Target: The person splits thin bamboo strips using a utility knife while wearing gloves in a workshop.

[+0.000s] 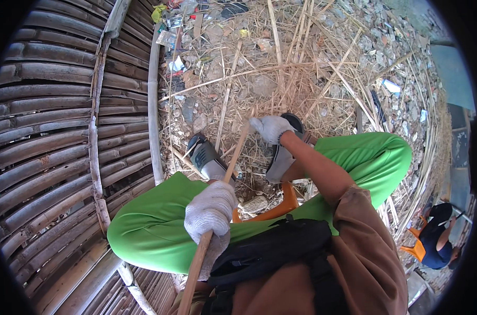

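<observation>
My left hand (211,210), in a pale knitted glove, is wrapped round a long, thin bamboo strip (236,156). The strip slants from the lower edge, past my lap, to a tip just beyond my feet. My right hand (272,129), gloved too, is closed beside the strip's far end, close to my right sandal. Whatever its fingers grip is hidden. Pale shavings and split strips (296,79) lie on the ground past that hand.
A slatted bamboo panel (49,121) stands along the left. I sit on an orange stool (281,206), with my green-trousered knees spread. Litter and stones (217,31) cover the ground. Another person in dark clothes (439,236) sits on an orange seat at the right.
</observation>
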The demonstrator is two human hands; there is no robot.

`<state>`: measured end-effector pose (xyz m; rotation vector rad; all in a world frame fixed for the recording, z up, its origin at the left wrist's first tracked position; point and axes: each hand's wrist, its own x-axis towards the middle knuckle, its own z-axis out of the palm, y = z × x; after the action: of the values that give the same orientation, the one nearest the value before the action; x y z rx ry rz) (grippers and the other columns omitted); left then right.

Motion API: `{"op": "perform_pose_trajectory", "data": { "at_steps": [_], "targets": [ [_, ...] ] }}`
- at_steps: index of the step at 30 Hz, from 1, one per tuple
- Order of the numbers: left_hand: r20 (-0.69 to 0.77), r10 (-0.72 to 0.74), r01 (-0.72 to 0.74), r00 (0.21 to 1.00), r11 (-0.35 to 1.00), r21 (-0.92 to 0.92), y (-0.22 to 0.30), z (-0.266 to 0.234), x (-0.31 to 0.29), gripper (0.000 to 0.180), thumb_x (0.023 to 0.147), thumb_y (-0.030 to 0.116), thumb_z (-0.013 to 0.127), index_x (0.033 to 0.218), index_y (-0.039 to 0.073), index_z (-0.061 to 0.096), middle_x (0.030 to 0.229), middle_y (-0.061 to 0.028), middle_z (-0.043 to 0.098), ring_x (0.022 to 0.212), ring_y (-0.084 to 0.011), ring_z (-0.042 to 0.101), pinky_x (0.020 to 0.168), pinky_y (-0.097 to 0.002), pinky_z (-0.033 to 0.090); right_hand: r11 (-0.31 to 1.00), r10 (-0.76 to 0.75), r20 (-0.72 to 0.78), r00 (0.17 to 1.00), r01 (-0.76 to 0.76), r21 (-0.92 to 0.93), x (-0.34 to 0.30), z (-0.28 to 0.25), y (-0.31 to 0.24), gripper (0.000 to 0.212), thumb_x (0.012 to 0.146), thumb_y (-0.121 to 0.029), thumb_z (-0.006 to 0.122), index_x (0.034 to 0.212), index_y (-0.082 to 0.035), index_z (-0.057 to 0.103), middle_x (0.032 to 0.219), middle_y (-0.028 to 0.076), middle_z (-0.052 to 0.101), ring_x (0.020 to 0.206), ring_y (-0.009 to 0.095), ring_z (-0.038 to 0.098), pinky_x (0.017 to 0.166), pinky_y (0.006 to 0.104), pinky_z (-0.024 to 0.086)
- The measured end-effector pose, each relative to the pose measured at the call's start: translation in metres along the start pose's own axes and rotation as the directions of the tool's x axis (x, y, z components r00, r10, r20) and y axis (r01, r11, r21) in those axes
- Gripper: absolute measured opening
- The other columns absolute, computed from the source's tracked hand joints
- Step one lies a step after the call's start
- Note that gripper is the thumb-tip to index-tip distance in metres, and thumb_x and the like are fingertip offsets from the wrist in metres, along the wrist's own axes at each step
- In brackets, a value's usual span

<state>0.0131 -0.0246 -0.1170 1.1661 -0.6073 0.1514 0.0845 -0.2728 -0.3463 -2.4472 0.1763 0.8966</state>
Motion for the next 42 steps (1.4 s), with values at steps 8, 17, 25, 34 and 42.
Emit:
{"op": "perform_pose_trajectory", "data": {
  "at_steps": [8,17,25,34,42],
  "targets": [
    [-0.072,-0.017,0.011,0.997,0.997,-0.08,0.003,0.003,-0.003,0.036,0.081,0.033,0.075,0.066,0.011,0.051,0.057,-0.005,0.051,0.05,-0.0258,0.053,0.057,-0.0441,0.052,0.986,0.033,-0.003,0.999,-0.032,0.162,-0.008,0.009,0.01,0.092,0.108,-0.073,0.023,0.115,0.002,0.075,0.106,0.031,0.075,0.108,0.047,0.072,0.098,0.0502,0.054],
    [-0.019,-0.037,0.037,0.999,0.999,-0.003,0.001,0.002,0.009,0.079,0.087,0.088,0.059,0.069,0.012,0.053,0.053,-0.0026,0.047,0.045,-0.0217,0.048,0.051,-0.0394,0.047,0.985,-0.079,-0.037,0.996,0.083,0.148,-0.016,0.006,0.002,0.092,0.107,-0.074,0.023,0.112,0.0,0.077,0.109,0.03,0.075,0.109,0.049,0.07,0.1,0.0532,0.053],
    [-0.082,-0.035,0.029,0.996,0.997,-0.068,0.0,-0.004,0.006,0.036,0.085,0.018,0.08,0.065,0.012,0.051,0.055,-0.0037,0.051,0.049,-0.0257,0.053,0.059,-0.0443,0.052,0.988,0.061,0.065,0.996,-0.07,0.138,0.016,0.002,0.009,0.095,0.107,-0.075,0.023,0.114,0.003,0.077,0.107,0.03,0.076,0.108,0.047,0.072,0.1,0.0518,0.053],
    [-0.12,0.0,-0.013,0.993,0.994,-0.11,-0.005,-0.005,0.007,0.035,0.086,0.027,0.075,0.066,0.012,0.052,0.055,-0.0032,0.05,0.048,-0.0248,0.051,0.056,-0.0428,0.049,0.953,-0.189,-0.018,0.982,0.188,0.238,-0.022,0.013,-0.005,0.094,0.107,-0.076,0.026,0.103,0.003,0.077,0.099,0.034,0.072,0.102,0.051,0.069,0.095,0.0544,0.053],
    [-0.088,0.009,-0.014,0.996,0.998,-0.057,-0.003,-0.007,0.005,0.076,0.09,0.084,0.063,0.069,0.011,0.056,0.054,-0.0025,0.048,0.046,-0.0222,0.049,0.05,-0.0386,0.045,0.996,0.024,0.032,0.999,-0.027,0.09,0.012,-0.003,0.003,0.091,0.107,-0.073,0.027,0.108,0.001,0.078,0.097,0.026,0.078,0.103,0.044,0.075,0.095,0.0494,0.057]
  ]
}}
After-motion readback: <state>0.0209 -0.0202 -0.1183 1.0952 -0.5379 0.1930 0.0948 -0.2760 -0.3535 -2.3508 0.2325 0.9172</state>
